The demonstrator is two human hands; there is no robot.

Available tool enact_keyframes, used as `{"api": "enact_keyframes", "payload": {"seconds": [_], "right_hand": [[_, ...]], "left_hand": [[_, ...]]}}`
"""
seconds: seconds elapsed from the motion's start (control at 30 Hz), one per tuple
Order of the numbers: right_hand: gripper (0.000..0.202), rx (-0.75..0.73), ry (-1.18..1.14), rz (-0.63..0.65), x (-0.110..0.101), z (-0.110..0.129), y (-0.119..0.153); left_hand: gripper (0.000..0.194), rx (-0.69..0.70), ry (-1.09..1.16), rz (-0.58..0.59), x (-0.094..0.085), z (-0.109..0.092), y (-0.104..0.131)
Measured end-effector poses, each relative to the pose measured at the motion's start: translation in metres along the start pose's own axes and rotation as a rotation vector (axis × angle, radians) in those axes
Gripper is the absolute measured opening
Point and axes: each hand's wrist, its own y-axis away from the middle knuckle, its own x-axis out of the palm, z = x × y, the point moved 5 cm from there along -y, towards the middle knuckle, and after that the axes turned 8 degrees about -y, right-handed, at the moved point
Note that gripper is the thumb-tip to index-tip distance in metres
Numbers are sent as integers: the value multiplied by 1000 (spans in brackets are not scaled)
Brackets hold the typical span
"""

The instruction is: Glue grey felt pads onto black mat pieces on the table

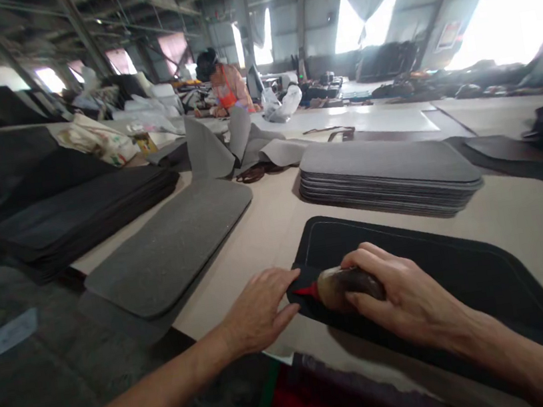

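Observation:
A black rounded panel (436,261) lies on the table in front of me, with a thin pale line running along inside its edge. My right hand (389,288) is wrapped round a brownish bottle (334,289) with a red nozzle. The bottle is tilted on its side, its tip pointing left over the near left corner of the panel. My left hand (265,305) rests at that same corner, fingers apart, thumb and fingertips at the panel's left edge, close to the nozzle. Nothing is held in it.
A stack of grey panels (387,167) sits behind the black panel. Left are grey panels (171,244) and a dark stack (80,210). Loose grey pieces (210,148) stand behind. A person in an orange apron (228,91) works farther back. The table edge is near my body.

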Motion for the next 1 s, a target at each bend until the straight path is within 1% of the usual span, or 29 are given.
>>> {"api": "enact_keyframes", "payload": {"seconds": [0.13, 0.3, 0.43, 0.63, 0.87, 1.0], "right_hand": [[11, -55, 69, 35, -2, 14, -9], [14, -114, 119, 52, -4, 22, -15], [15, -142, 132, 58, -4, 25, -17], [16, -130, 147, 70, -10, 26, -16], [19, -92, 167, 89, -22, 22, -7], [16, -62, 163, 86, -30, 18, 2]], "left_hand": [[41, -24, 46, -25, -3, 0, 0], [27, -5, 34, -1, -3, -2, 0], [29, 0, 23, -25, -1, -1, 1], [27, 0, 25, -24, 0, -1, 1], [25, 11, 15, -34, 0, -1, 2], [25, 18, 6, -24, 1, -1, 1]]}}
